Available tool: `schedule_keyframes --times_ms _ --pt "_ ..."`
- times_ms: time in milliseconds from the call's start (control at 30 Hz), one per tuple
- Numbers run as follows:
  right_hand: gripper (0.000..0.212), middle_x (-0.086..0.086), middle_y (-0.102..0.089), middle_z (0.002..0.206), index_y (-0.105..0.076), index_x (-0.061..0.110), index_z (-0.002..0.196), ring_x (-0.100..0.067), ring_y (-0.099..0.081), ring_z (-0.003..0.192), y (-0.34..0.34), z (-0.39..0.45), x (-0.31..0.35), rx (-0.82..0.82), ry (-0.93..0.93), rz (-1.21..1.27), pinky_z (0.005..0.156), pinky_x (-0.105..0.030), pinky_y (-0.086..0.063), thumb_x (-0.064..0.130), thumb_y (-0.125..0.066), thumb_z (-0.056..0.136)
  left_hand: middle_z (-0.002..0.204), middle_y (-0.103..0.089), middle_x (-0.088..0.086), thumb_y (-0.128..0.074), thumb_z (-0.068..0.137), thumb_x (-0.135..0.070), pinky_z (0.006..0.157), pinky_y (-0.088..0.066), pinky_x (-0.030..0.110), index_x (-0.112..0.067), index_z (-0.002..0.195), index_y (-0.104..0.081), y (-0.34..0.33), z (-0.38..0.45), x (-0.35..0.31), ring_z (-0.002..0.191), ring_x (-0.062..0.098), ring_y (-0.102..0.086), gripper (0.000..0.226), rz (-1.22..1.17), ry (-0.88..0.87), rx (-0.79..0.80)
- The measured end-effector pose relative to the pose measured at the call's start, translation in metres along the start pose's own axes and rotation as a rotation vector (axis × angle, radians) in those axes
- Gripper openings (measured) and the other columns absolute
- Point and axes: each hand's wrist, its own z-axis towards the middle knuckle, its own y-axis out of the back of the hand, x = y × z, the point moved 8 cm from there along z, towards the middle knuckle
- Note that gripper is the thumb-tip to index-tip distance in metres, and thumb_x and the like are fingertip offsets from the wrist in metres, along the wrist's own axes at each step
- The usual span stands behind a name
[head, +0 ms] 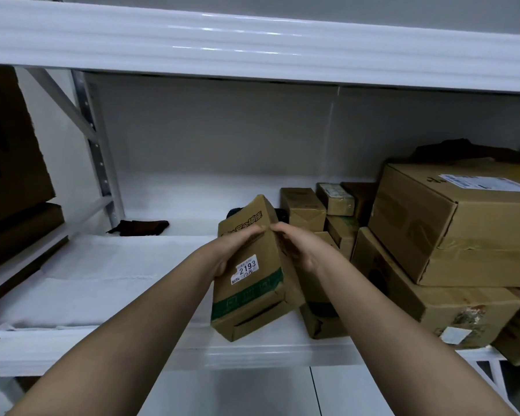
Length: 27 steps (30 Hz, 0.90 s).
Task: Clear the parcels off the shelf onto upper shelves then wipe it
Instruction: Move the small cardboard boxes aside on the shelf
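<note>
The shelf (102, 283) still carries stacked boxes (451, 223) at my right. I hold a small carton (249, 283) above its front edge, left hand (231, 250) and right hand (294, 244) clamped round its sides; it seems light, dented, stiff enough there.

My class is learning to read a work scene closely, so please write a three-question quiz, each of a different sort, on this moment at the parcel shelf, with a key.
1. True or false: the person lifts the tall box with one hand only.
2. Multiple choice: the number printed large on that box's white sticker is A) 2193 B) 3912 C) 1290.
3. Short answer: on which side of the shelf are the remaining parcels stacked?

Key
1. False: the left hand and right hand both grip it, fingers curled round its sides.
2. A.
3. The right, where a large carton tops the pile.
</note>
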Motion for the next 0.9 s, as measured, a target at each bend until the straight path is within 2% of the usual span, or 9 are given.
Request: schedule_keyframes --times_ms 133,233,333,400,533,600,700,800,900 --pt "0.033 -0.008 -0.064 0.103 -0.058 0.016 0.116 -0.023 -0.061 0.092 -0.005 0.002 0.011 0.033 0.038 0.082 0.073 -0.035 -0.052 0.035 -0.063 0.089 0.103 -0.072 0.012 -0.064 0.063 -0.075 0.078 -0.054 0.033 -0.016 0.117 -0.065 -0.008 0.002 -0.001 0.094 0.029 -0.069 0.08 -0.059 -0.021 0.054" --pt "0.038 -0.006 -0.064 0.106 -0.054 0.016 0.126 -0.022 -0.061 0.099 -0.006 0.009 0.018 0.002 0.098 0.101 0.091 -0.039 -0.052 0.029 -0.06 0.091 0.108 -0.07 0.014 -0.059 0.065 -0.078 0.076 -0.053 0.034 -0.015 0.119 -0.065 -0.01 -0.002 -0.003 0.099 0.03 -0.067 0.082 -0.116 -0.011 0.081" --pt "0.041 0.0 -0.061 0.099 -0.049 0.02 0.131 -0.022 -0.058 0.106 -0.006 0.012 0.023 -0.019 0.137 0.108 0.101 -0.04 -0.046 0.025 -0.061 0.092 0.082 -0.067 0.01 -0.042 0.079 -0.076 0.062 -0.043 0.03 -0.014 0.095 -0.064 -0.008 0.001 0.0 0.076 0.025 -0.061 0.068 -0.092 0.006 0.072" --pt "0.04 0.001 -0.063 0.1 -0.052 0.02 0.131 -0.022 -0.059 0.108 -0.009 0.012 0.028 0.001 0.168 0.103 0.101 -0.039 -0.046 0.026 -0.061 0.092 0.065 -0.064 0.008 -0.041 0.077 -0.079 0.062 -0.041 0.029 -0.014 0.091 -0.061 -0.002 0.004 0.004 0.067 0.023 -0.057 0.069 -0.122 0.011 0.049" --pt "0.033 -0.002 -0.068 0.112 -0.063 0.017 0.12 -0.022 -0.061 0.11 -0.015 0.013 0.033 0.041 0.228 0.094 0.095 -0.036 -0.046 0.036 -0.053 0.095 0.103 -0.066 0.013 -0.062 0.045 -0.087 0.081 -0.046 0.039 -0.013 0.114 -0.064 0.005 0.01 0.007 0.092 0.031 -0.06 0.101 -0.317 -0.024 0.031" --pt "0.035 0.003 -0.067 0.118 -0.064 0.021 0.118 -0.02 -0.059 0.112 -0.014 0.015 0.035 0.018 0.244 0.094 0.092 -0.036 -0.044 0.04 -0.042 0.098 0.093 -0.067 0.012 -0.059 0.056 -0.081 0.078 -0.045 0.034 -0.013 0.103 -0.069 0.01 0.009 0.005 0.081 0.028 -0.061 0.084 -0.401 -0.082 0.011" --pt "0.037 0.01 -0.065 0.122 -0.063 0.025 0.122 -0.014 -0.055 0.113 -0.012 0.014 0.039 -0.005 0.257 0.063 0.078 -0.027 -0.042 0.036 -0.034 0.101 0.069 -0.068 0.008 -0.043 0.086 -0.064 0.065 -0.048 0.027 -0.013 0.074 -0.075 0.015 0.011 -0.005 0.059 0.02 -0.064 0.061 -0.524 -0.234 0.091" --pt "0.033 0.009 -0.067 0.119 -0.062 0.023 0.124 -0.013 -0.056 0.111 -0.012 0.015 0.04 -0.016 0.269 0.071 0.078 -0.027 -0.041 0.032 -0.04 0.099 0.055 -0.063 0.001 -0.033 0.099 -0.043 0.05 -0.05 0.015 -0.017 0.051 -0.073 0.022 0.01 -0.015 0.047 0.011 -0.061 0.067 -0.581 -0.366 0.128" --pt "0.028 0.003 -0.066 0.118 -0.063 0.021 0.119 -0.012 -0.057 0.102 -0.012 0.019 0.041 -0.052 0.291 0.081 0.077 -0.025 -0.042 0.027 -0.045 0.098 0.05 -0.056 -0.004 -0.028 0.103 -0.029 0.05 -0.046 0.013 -0.021 0.043 -0.066 0.032 0.003 -0.026 0.043 0.006 -0.054 0.071 -0.567 -0.482 0.091"
